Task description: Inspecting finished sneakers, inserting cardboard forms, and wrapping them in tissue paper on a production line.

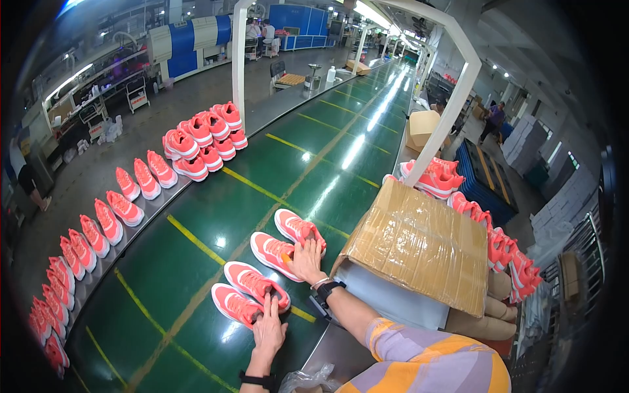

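Four coral-pink sneakers lie in a row on the green conveyor belt [216, 216]. My left hand [268, 331] rests flat, fingers together, against the heels of the two nearer sneakers [246, 295]. My right hand [308, 261], with a black watch on its wrist, presses on the heels of the two farther sneakers [288, 239]. Neither hand grips a shoe; both lie open on them.
A long row of pink sneakers [98, 229] lines the belt's far left edge, with a stacked pile [203, 141] further up. A taped cardboard box [419, 245] sits to my right, more sneakers [498, 242] behind it. A white frame post [445, 124] rises beside it.
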Motion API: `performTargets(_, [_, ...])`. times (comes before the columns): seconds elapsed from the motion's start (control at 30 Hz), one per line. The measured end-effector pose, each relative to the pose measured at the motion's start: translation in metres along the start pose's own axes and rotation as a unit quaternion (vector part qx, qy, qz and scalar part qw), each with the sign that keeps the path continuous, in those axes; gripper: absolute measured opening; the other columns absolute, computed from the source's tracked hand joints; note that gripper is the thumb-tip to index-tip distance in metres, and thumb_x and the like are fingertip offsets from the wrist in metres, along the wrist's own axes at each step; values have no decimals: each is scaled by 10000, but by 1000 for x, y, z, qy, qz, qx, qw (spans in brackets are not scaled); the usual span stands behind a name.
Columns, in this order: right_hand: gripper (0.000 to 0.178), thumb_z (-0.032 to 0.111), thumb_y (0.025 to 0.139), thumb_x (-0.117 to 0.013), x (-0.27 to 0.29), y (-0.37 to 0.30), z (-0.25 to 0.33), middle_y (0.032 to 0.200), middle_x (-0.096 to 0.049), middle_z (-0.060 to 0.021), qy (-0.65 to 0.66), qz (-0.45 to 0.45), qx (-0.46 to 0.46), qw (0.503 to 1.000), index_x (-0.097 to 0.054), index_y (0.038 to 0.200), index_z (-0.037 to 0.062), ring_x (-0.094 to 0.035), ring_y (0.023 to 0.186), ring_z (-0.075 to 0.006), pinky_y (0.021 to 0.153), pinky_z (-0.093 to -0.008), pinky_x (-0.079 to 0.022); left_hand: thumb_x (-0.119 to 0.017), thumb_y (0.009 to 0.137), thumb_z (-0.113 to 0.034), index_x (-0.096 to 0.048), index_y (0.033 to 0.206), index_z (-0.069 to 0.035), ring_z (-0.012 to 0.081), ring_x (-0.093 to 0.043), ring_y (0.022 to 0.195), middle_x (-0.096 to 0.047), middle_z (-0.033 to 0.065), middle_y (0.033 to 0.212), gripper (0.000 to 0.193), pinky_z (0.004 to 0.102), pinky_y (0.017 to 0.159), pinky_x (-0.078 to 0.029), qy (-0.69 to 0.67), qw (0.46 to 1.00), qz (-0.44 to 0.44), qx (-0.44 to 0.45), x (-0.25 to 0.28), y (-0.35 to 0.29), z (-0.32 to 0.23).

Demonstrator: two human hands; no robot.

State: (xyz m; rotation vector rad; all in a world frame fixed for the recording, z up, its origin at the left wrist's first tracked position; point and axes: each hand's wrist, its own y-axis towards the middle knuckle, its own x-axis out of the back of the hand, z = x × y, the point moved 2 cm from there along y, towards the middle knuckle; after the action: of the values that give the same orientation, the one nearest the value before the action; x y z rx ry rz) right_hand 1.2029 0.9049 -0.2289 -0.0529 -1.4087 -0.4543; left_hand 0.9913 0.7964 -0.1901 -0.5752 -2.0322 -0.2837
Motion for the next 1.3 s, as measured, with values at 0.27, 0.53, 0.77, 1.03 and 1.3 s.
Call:
performTargets(0.27, [819, 440, 597, -831, 23, -30, 19, 931, -604, -245, 69, 73, 148, 984, -422, 1093, -67, -593, 943, -373, 1054, -491, -293, -720, 793, -299, -522, 974, -19, 419, -597, 857, -540, 171, 988, 388, 505, 711, -482, -75, 997, -35, -4, -16, 10, 34])
performTargets(0.53, [770, 408, 648, -781, 33, -73, 4, 945, -575, -229, 119, 74, 237, 961, -399, 1126, -60, -567, 989, -347, 1087, -467, -269, -763, 744, -254, -538, 920, -28, 415, -583, 823, -547, 171, 954, 365, 471, 702, -476, -70, 997, -14, -1, 18, -56, 60])
performTargets(0.77, [257, 211, 786, -531, 29, -77, -4, 1084, -561, -289, -128, 52, 266, 954, -662, 960, 76, -487, 1149, -425, 1126, -583, -131, -751, 758, -127, -623, 1006, 43, 232, -626, 893, -649, 126, 1001, 326, 353, 818, -478, -379, 907, -85, 162, 64, -85, 60])
performTargets(1.03, [231, 288, 639, -674, 28, -50, 21, 694, -655, -201, 58, 120, 161, 978, -686, 652, 58, -642, 740, -316, 754, -465, -381, -715, 796, -109, -589, 1095, 99, 185, -613, 934, -645, 118, 1039, 385, 329, 859, -478, -433, 859, -189, 194, 112, -137, 25])
performTargets(1.3, [490, 496, 585, -772, 133, -140, 38, 552, -560, -122, 381, 77, 155, 908, -552, 520, 63, -570, 589, -322, 637, -424, -379, -585, 894, -288, -611, 1063, 94, 194, -637, 890, -647, 118, 1013, 418, 335, 791, -515, -434, 825, -324, 162, 184, -173, -35])
